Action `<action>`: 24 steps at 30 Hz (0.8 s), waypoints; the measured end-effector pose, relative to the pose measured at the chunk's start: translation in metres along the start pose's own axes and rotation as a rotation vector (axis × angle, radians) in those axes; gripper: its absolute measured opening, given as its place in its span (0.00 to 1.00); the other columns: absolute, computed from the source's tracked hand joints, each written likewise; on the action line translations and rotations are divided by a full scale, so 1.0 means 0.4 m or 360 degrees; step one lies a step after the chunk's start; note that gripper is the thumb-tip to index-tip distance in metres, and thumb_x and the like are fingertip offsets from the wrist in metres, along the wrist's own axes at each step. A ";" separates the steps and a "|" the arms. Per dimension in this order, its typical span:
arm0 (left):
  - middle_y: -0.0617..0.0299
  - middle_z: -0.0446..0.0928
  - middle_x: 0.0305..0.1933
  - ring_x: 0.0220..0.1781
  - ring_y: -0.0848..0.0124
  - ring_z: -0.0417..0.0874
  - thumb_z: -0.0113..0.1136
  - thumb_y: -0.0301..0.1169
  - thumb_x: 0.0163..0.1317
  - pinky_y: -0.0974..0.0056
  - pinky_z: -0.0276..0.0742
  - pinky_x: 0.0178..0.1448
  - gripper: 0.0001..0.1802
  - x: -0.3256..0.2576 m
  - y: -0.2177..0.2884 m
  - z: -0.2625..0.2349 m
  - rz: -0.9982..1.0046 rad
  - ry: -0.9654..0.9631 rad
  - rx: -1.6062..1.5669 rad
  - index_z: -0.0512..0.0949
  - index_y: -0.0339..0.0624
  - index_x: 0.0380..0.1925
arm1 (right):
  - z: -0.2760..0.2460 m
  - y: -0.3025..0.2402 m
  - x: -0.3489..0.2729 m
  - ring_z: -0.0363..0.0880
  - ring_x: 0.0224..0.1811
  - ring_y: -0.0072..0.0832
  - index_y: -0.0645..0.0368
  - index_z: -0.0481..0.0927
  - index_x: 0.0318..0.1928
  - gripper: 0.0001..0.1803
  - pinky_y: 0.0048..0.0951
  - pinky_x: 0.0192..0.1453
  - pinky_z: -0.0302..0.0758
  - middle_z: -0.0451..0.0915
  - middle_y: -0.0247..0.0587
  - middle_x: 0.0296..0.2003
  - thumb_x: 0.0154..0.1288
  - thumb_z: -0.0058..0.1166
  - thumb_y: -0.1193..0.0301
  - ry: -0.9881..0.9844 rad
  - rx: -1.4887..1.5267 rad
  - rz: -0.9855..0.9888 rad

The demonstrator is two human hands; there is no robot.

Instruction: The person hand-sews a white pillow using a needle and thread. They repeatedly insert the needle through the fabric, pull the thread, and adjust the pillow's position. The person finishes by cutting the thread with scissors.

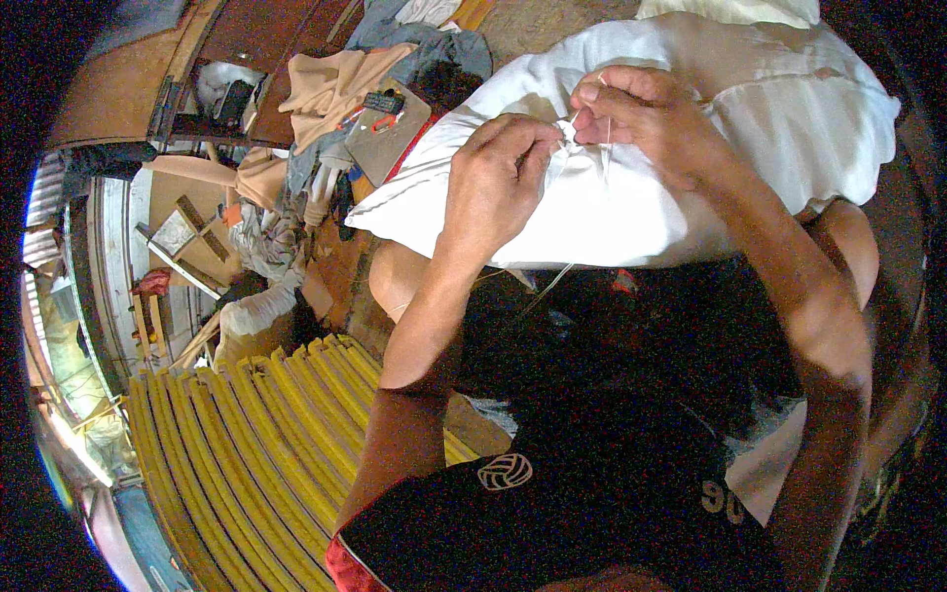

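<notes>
A plump white pillow (631,222) lies across my knees. At its near left part my left hand (498,183) is closed, thumb and fingertips pinching a small bunched edge of the white cloth. Just right of it and a little higher, my right hand (646,113) is closed in a pinch above the pillow. A thin white thread (608,148) runs at its fingertips and hangs toward the cloth. Whether a needle is between those fingers is too small to tell. More loose strands (547,288) trail past the pillow's near edge over my dark clothing.
A yellow slatted bench (247,444) stands at the lower left. Beyond my left hand, peach cloth (345,89) and other garments lie heaped around a board (390,138) bearing orange-handled scissors (385,122). Another pale pillow (730,10) shows at the far edge.
</notes>
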State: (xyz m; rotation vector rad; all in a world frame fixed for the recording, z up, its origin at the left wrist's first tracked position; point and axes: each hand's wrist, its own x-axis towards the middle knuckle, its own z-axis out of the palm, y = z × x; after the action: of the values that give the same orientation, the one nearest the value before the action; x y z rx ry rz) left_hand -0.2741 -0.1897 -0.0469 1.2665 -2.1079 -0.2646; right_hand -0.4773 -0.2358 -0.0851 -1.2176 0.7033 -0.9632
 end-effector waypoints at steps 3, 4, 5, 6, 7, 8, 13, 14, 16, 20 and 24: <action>0.52 0.84 0.38 0.39 0.57 0.85 0.65 0.24 0.60 0.59 0.80 0.46 0.04 -0.002 -0.008 0.008 -0.0015 0.0026 -0.0004 0.83 0.38 0.35 | -0.003 0.001 0.004 0.83 0.44 0.25 0.63 0.79 0.48 0.16 0.29 0.56 0.81 0.81 0.38 0.41 0.75 0.54 0.61 -0.0066 -0.0081 0.0015; 0.51 0.83 0.37 0.38 0.57 0.85 0.64 0.24 0.60 0.58 0.80 0.45 0.05 -0.002 -0.009 0.010 -0.0016 0.0036 0.0014 0.83 0.37 0.36 | 0.003 0.008 0.003 0.83 0.44 0.25 0.63 0.79 0.48 0.16 0.29 0.56 0.81 0.81 0.39 0.42 0.75 0.54 0.61 -0.0105 -0.0141 -0.0005; 0.51 0.83 0.37 0.37 0.56 0.84 0.64 0.24 0.60 0.57 0.80 0.44 0.05 -0.002 -0.010 0.011 -0.0018 0.0046 0.0032 0.83 0.37 0.37 | 0.009 0.014 0.002 0.83 0.44 0.25 0.63 0.79 0.48 0.16 0.29 0.56 0.81 0.81 0.39 0.42 0.75 0.54 0.61 -0.0143 -0.0202 -0.0024; 0.51 0.83 0.36 0.37 0.57 0.84 0.64 0.25 0.60 0.58 0.79 0.43 0.06 0.003 -0.021 0.008 -0.0067 0.0000 -0.0009 0.83 0.37 0.37 | 0.017 0.019 0.004 0.83 0.44 0.26 0.63 0.79 0.49 0.16 0.29 0.56 0.81 0.82 0.40 0.42 0.75 0.54 0.61 -0.0101 -0.0133 -0.0022; 0.52 0.83 0.35 0.36 0.59 0.84 0.65 0.26 0.60 0.59 0.79 0.42 0.06 0.010 -0.036 -0.002 -0.0116 -0.0046 -0.0049 0.83 0.37 0.37 | 0.027 0.022 0.006 0.83 0.45 0.27 0.63 0.79 0.49 0.17 0.30 0.56 0.81 0.82 0.40 0.42 0.75 0.54 0.61 -0.0060 -0.0065 -0.0021; 0.52 0.82 0.34 0.35 0.60 0.84 0.66 0.26 0.60 0.60 0.79 0.42 0.07 0.015 -0.048 -0.013 -0.0164 -0.0092 -0.0089 0.83 0.37 0.37 | 0.032 0.024 0.008 0.83 0.45 0.27 0.63 0.79 0.50 0.17 0.30 0.56 0.81 0.82 0.41 0.42 0.75 0.54 0.61 -0.0018 0.0005 -0.0019; 0.54 0.80 0.39 0.40 0.62 0.83 0.70 0.25 0.55 0.61 0.79 0.43 0.07 0.010 -0.058 -0.021 -0.0045 0.0022 -0.0228 0.84 0.40 0.35 | 0.023 -0.010 0.002 0.84 0.45 0.31 0.66 0.79 0.51 0.17 0.33 0.57 0.81 0.83 0.44 0.41 0.73 0.55 0.63 0.0075 0.0165 0.0097; 0.54 0.80 0.41 0.41 0.62 0.83 0.70 0.25 0.55 0.61 0.79 0.44 0.08 0.007 -0.049 -0.032 0.0031 -0.0011 -0.0156 0.84 0.40 0.35 | 0.021 -0.009 -0.003 0.84 0.45 0.32 0.66 0.79 0.51 0.17 0.33 0.57 0.81 0.83 0.44 0.41 0.73 0.56 0.63 0.0092 0.0270 0.0158; 0.55 0.80 0.42 0.43 0.61 0.83 0.71 0.25 0.54 0.60 0.79 0.45 0.09 0.003 -0.035 -0.033 0.0144 -0.0005 -0.0039 0.84 0.40 0.35 | 0.008 0.016 0.000 0.84 0.45 0.32 0.67 0.79 0.51 0.18 0.33 0.57 0.81 0.83 0.45 0.41 0.72 0.57 0.63 0.0043 0.0330 0.0117; 0.55 0.80 0.42 0.44 0.58 0.82 0.72 0.26 0.53 0.59 0.79 0.47 0.10 -0.006 -0.019 -0.015 0.0272 0.0136 0.0113 0.84 0.39 0.36 | 0.013 0.007 -0.006 0.84 0.45 0.32 0.66 0.79 0.51 0.19 0.33 0.57 0.82 0.83 0.45 0.41 0.70 0.59 0.62 0.0030 0.0477 0.0185; 0.55 0.80 0.42 0.46 0.58 0.81 0.72 0.25 0.52 0.58 0.78 0.49 0.09 -0.008 -0.025 -0.008 0.0393 0.0204 0.0204 0.84 0.40 0.35 | 0.013 0.003 -0.006 0.85 0.51 0.37 0.70 0.77 0.56 0.23 0.32 0.58 0.83 0.83 0.52 0.49 0.69 0.58 0.64 0.0111 0.0528 0.0236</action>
State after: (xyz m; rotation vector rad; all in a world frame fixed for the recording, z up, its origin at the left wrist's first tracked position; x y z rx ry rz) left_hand -0.2638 -0.1916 -0.0508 1.0493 -2.1703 0.0587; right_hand -0.4738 -0.2313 -0.0852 -0.8335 0.6489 -0.9584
